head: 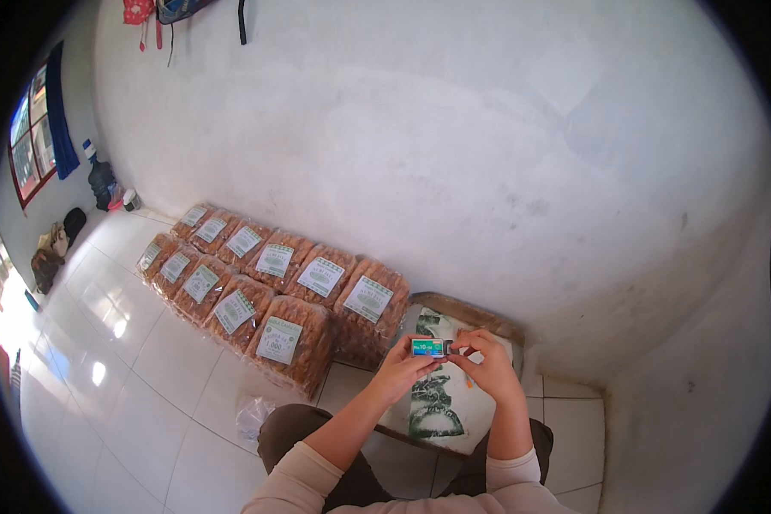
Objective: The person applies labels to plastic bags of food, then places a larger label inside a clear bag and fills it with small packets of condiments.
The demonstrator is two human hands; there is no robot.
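Note:
My left hand [399,370] grips a small green-and-blue staple box [428,347] that bears writing. At the box's right end, the fingers of my right hand [486,361] pinch a small dark grey piece [450,347]; whether it is part of the box or its contents I cannot tell. Both hands are above a shallow, worn tray [466,308] between my knees. Inside the tray lies a white sack [450,411] with green print. A small orange item [469,383] shows beside my right wrist, mostly hidden.
To the left, two rows of clear plastic packs of brown snacks [295,321] with paper labels stand along the wall [424,160]. A crumpled clear plastic bag [254,414] lies on the tiled floor [135,411] by my left knee. A water jug [101,177] stands in the far corner.

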